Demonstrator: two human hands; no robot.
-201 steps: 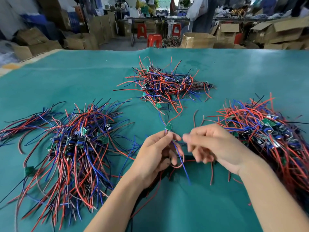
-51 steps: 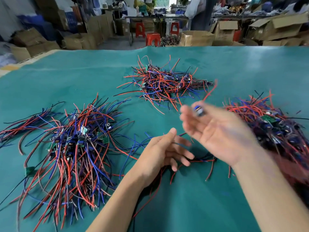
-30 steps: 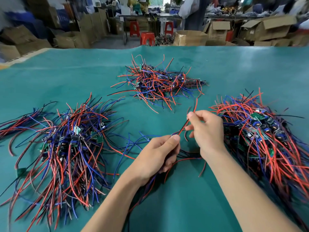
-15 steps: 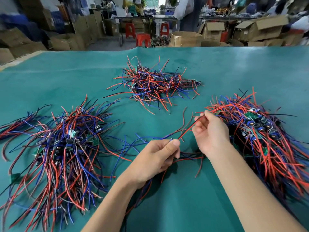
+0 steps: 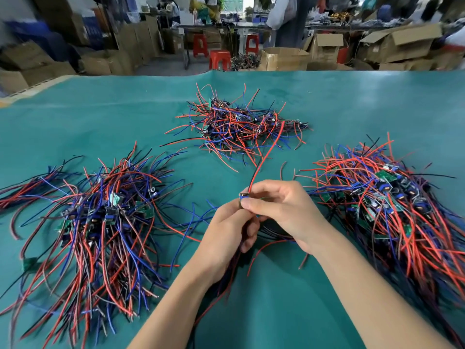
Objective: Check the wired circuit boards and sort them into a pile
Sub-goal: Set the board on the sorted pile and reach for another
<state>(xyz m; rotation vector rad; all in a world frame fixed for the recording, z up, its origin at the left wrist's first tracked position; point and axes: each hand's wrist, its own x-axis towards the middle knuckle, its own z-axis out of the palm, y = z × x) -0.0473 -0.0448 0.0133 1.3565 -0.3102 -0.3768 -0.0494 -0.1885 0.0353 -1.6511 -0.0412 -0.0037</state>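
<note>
A teal table cover (image 5: 352, 102) spreads across the worktop. At 12 o'clock, past its far edge, 3 red plastic stools (image 5: 219, 59) stand on the floor near a metal-legged bench (image 5: 236, 28). At 1 o'clock sits an open cardboard carton (image 5: 283, 59), with more open cartons (image 5: 400, 45) at 2 o'clock. At 10 o'clock, stacked brown boxes (image 5: 128, 46) line the aisle. A person in a pale top (image 5: 281, 13) stands at the bench; the background is blurred.

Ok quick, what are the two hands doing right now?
Left hand: curled round a bundle of wires, thumb against the small board.
Right hand: pinching the same board.
</note>
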